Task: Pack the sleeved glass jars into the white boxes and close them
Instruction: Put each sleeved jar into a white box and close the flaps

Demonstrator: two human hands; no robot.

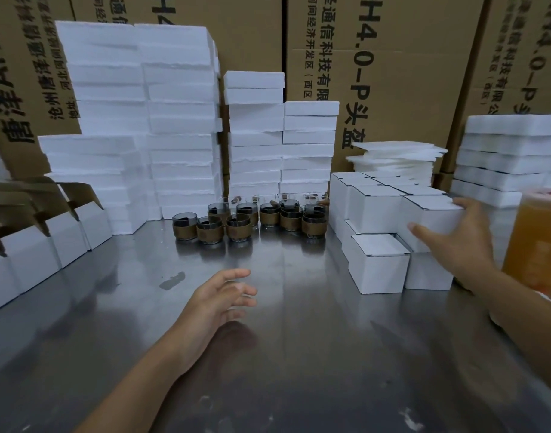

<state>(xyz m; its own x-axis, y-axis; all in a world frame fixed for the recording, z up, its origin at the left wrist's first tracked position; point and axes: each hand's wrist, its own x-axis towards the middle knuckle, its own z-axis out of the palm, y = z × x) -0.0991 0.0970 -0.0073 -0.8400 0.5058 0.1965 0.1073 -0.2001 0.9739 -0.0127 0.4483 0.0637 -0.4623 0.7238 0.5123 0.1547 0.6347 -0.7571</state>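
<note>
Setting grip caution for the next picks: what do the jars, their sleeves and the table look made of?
Jars: clear, slightly smoky glass, see-through rims. Sleeves: matte brown band, perhaps cork or leatherette; cannot tell which. Table: brushed metal, likely stainless steel, with blurred reflections of the jars.

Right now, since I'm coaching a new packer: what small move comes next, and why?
Probably the left hand, open and empty, should reach for a front sleeved jar. The jars stand unpacked, and the right hand is occupied, resting on a closed white box.

Left hand [215, 300], right hand [452, 239]: both loosely splayed
</note>
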